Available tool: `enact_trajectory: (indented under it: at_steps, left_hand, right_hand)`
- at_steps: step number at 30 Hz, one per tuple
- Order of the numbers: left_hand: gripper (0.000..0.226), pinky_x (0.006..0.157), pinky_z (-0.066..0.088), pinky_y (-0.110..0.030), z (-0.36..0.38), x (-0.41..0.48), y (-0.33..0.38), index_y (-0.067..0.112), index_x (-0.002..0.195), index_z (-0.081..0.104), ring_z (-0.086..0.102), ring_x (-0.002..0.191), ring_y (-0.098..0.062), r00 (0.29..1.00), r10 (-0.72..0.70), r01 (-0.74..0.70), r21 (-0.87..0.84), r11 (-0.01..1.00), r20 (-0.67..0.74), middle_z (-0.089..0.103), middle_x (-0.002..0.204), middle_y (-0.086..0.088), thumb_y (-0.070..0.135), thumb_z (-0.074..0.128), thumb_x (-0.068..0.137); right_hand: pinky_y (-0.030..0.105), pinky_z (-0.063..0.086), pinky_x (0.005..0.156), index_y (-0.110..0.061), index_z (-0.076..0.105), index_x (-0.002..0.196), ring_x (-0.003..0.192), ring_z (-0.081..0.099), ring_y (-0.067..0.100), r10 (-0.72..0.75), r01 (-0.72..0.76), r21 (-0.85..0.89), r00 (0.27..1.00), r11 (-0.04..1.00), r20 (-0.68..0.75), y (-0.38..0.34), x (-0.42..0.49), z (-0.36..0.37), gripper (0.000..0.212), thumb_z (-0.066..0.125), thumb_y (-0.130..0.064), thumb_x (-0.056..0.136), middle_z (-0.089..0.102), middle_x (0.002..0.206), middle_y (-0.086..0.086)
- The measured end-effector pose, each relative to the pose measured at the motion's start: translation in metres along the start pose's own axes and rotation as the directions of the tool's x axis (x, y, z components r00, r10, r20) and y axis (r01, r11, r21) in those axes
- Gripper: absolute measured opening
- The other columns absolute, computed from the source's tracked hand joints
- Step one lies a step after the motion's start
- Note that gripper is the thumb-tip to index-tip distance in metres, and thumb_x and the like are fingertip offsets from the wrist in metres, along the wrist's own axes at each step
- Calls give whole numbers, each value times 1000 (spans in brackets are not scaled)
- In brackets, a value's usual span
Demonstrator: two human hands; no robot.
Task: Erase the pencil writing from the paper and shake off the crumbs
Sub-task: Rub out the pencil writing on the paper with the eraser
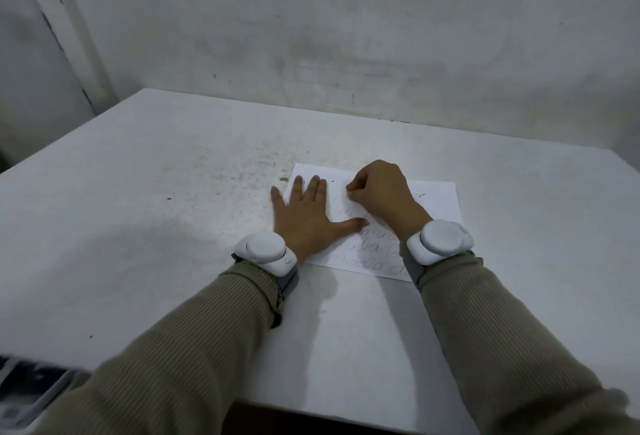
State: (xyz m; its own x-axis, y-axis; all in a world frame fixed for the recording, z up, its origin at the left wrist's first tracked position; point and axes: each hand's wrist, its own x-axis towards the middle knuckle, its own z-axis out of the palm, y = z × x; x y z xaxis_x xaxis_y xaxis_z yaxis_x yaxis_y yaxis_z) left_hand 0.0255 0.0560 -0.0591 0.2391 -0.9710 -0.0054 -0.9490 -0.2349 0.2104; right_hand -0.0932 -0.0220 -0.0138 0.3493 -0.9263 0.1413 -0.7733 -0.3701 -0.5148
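Note:
A white sheet of paper [440, 202] with lines of pencil handwriting lies on the white table [156, 192]. My left hand [308, 216] presses flat on the paper's left part, fingers spread and straight. My right hand [384, 192] is over the upper middle of the sheet with its fingers curled and its fingertips down at the paper; whatever it pinches is hidden inside the fingers. The writing shows clearest on the lower lines near my wrists and looks faint near the top.
Dark specks and crumbs [242, 178] are scattered on the table left of the paper. A grey wall [346, 36] stands right behind the table. Both wrists wear white devices. A dark object [24, 389] lies past the table's near-left corner.

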Motion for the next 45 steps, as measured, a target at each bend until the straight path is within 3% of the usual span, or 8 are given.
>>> enact_trajectory:
  at_steps: [5,12,17,23,28,34,40,45]
  left_hand:
    - [119,116,-8,-63,0,-1,-1,20,158,2,-9,152,-20,1000,4,-4,-4,1000,-6,-1,166,4,95,22,69]
    - [118,116,-8,-62,-1,0,0,19,158,2,-9,152,-20,1000,2,-2,-4,1000,-4,0,166,4,95,22,70]
    - [116,116,-8,-63,0,1,-1,19,158,1,-10,152,-20,1000,9,-9,7,1000,11,-2,166,4,93,23,72]
    - [116,116,-8,-62,0,1,-1,20,158,0,-10,152,-20,1000,5,-5,14,1000,11,-3,166,4,94,23,72]
    - [116,115,-8,-64,1,2,-1,20,158,0,-11,152,-21,1000,14,-15,22,1000,14,-3,166,4,94,20,71]
    - [115,116,-9,-63,-2,0,-1,19,159,-1,-11,152,-21,1000,17,-17,9,1000,13,-3,166,4,93,20,72]
    - [110,115,-9,-64,-1,2,-2,19,158,1,-12,152,-21,1000,22,-22,7,1000,19,-3,166,4,89,24,77]
    - [114,115,-9,-63,1,2,-1,19,159,0,-11,152,-20,1000,21,-21,3,1000,15,-3,166,4,92,20,73]
  right_hand:
    - [28,54,79,-14,79,82,83,66,13,-63,68,-29,988,997,139,3,-11,-8,10,72,-9,77,74,85,-3]
    - [34,53,83,-17,75,81,92,65,18,-4,4,-66,1000,998,-2,0,-1,0,10,67,-11,82,72,92,-3]
    - [29,55,79,-17,78,80,82,66,12,-50,56,-56,992,997,114,-6,-9,1,10,73,-10,77,73,83,-5]
    - [35,53,85,-18,76,85,92,65,18,-51,51,-30,999,998,2,-7,-1,9,9,68,-14,84,73,92,-2]
    - [29,55,81,-16,78,82,84,67,14,-79,85,-44,989,995,129,-11,-3,4,7,74,-12,79,75,85,-2]
    - [35,55,84,-17,77,84,92,66,19,-38,38,-47,999,998,14,-17,4,12,8,69,-15,83,74,91,0]
    - [33,56,80,-17,78,84,84,67,18,-33,38,-49,995,998,91,-17,-7,15,10,68,-16,82,74,84,0]
    - [35,55,83,-16,77,86,94,65,20,4,-3,-40,1000,999,10,-20,3,15,10,67,-17,84,74,92,1]
